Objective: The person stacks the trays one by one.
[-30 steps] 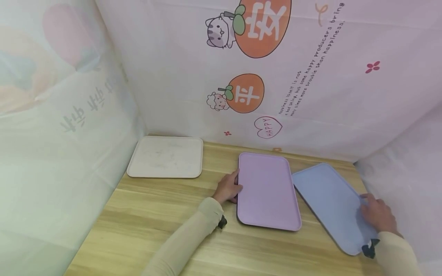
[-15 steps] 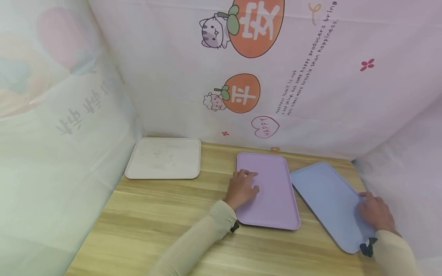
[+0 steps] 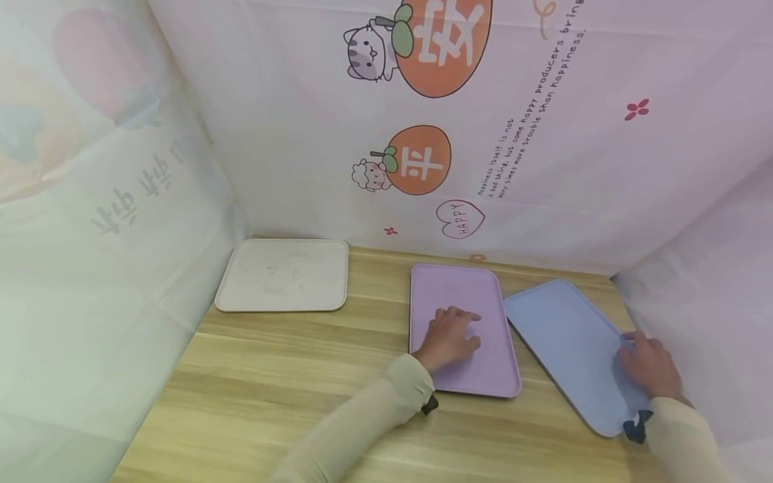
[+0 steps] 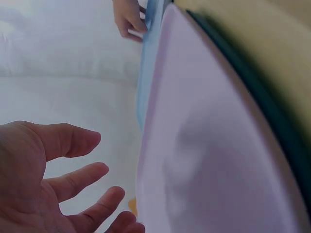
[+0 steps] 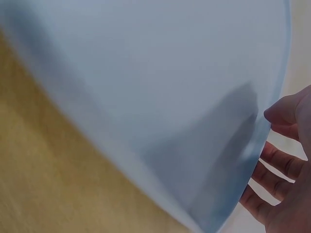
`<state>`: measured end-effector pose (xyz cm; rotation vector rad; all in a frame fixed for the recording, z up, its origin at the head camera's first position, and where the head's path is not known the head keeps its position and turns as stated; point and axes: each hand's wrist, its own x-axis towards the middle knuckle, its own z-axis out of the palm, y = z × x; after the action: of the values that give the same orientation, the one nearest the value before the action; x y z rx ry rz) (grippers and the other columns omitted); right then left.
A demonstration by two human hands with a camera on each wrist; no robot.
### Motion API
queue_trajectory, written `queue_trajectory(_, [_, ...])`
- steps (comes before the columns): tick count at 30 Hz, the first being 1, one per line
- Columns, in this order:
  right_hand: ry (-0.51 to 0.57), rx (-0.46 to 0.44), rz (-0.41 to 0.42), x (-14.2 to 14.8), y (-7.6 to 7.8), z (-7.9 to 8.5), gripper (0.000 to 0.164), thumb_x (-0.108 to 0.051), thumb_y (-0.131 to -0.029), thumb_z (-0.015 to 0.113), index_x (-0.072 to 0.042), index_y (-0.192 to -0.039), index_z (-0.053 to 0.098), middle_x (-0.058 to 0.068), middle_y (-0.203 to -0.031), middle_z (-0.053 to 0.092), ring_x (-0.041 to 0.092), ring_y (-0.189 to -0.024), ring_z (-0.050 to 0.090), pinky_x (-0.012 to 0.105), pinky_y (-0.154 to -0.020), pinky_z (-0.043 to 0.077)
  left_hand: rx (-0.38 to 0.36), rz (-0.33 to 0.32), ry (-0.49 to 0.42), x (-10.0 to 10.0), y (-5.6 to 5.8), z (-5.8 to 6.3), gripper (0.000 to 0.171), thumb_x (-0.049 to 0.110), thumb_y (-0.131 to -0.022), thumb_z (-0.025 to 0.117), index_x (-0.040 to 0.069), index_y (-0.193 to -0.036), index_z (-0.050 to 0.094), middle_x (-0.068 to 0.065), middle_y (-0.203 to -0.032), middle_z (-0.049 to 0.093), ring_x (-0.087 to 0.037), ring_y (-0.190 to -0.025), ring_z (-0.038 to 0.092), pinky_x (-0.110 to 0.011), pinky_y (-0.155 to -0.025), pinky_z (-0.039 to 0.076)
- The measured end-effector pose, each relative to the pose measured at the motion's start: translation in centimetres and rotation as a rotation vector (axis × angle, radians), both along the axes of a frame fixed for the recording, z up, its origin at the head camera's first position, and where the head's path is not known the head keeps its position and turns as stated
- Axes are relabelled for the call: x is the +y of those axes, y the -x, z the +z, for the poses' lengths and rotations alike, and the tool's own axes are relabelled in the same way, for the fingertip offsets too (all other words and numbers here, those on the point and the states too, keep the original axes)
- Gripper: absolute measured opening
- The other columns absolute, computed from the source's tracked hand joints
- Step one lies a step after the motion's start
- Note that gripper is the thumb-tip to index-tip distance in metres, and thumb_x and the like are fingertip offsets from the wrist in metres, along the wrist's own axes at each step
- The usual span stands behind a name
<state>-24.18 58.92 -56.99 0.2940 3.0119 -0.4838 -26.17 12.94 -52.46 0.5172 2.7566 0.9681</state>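
Note:
A purple tray [image 3: 465,288] lies on the table. Over its surface is my left hand [image 3: 449,339], fingers spread and holding nothing; the left wrist view has this hand [image 4: 53,179] apart from the tray. A dark green edge [image 4: 252,92] shows beneath the purple tray there. To the right, a blue tray [image 3: 561,342] lies slanted, its far left corner close to the purple tray. My right hand [image 3: 652,365] grips its right edge. In the right wrist view the thumb is at the rim and the fingers [image 5: 274,177] are along the outer side.
A white tray [image 3: 284,275] with grey smudges lies at the back left of the wooden table [image 3: 260,389]. Printed cloth walls [image 3: 302,134] stand at the back and both sides, the right one close to my right hand.
My left hand has let go of the purple tray's left edge and moved right, over its surface. The right hand stays at the blue tray's edge. The view has shifted slightly.

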Motion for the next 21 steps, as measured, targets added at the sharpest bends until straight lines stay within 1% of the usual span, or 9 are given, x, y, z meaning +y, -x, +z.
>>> queue_trajectory(4, [0.009,0.008,0.002,0.0,-0.2,-0.1,0.054,-0.018,-0.104,0.049,0.017,-0.145,0.041,0.052,-0.134,0.039,0.071,-0.118,0.044,0.082,-0.097,0.041,-0.033,-0.042,-0.013,1.5,-0.7,0.2,0.048,0.032,-0.101,0.071,0.029,-0.148,0.067,-0.002,-0.148,0.065,-0.021,-0.133,0.055,-0.034,-0.113,0.046])
queue_trajectory(7, [0.014,0.019,0.008,0.1,-0.3,-0.1,0.054,-0.018,-0.105,0.050,0.016,-0.146,0.041,0.052,-0.134,0.039,0.071,-0.119,0.044,0.082,-0.097,0.041,-0.061,-0.064,-0.017,2.7,-1.3,0.0,0.048,0.034,-0.101,0.071,0.031,-0.148,0.067,-0.001,-0.147,0.067,-0.020,-0.131,0.057,-0.030,-0.112,0.047])
queue_trajectory(12, [0.012,0.058,0.017,0.3,-0.5,-0.3,0.052,-0.017,-0.106,0.051,0.015,-0.146,0.042,0.051,-0.133,0.041,0.071,-0.117,0.045,0.081,-0.095,0.042,-0.120,-0.097,-0.029,4.4,-2.0,-0.3,0.048,0.037,-0.101,0.070,0.032,-0.149,0.066,0.003,-0.148,0.064,-0.017,-0.137,0.055,-0.027,-0.114,0.047])
queue_trajectory(17, [0.011,0.089,0.024,0.2,-0.5,-0.6,0.052,-0.017,-0.105,0.051,0.014,-0.146,0.043,0.051,-0.134,0.043,0.071,-0.117,0.046,0.082,-0.096,0.041,-0.112,-0.124,-0.012,5.4,-2.1,-0.2,0.049,0.037,-0.101,0.071,0.031,-0.149,0.065,0.006,-0.149,0.064,-0.016,-0.140,0.056,-0.026,-0.117,0.045])
queue_trajectory(21, [0.007,0.102,0.022,0.2,-0.5,-0.8,0.052,-0.016,-0.104,0.052,0.014,-0.145,0.044,0.051,-0.132,0.044,0.071,-0.116,0.047,0.081,-0.096,0.042,-0.109,-0.162,-0.046,6.2,-2.5,0.2,0.051,0.032,-0.097,0.075,0.029,-0.148,0.068,0.008,-0.147,0.068,-0.012,-0.138,0.059,-0.026,-0.116,0.046])
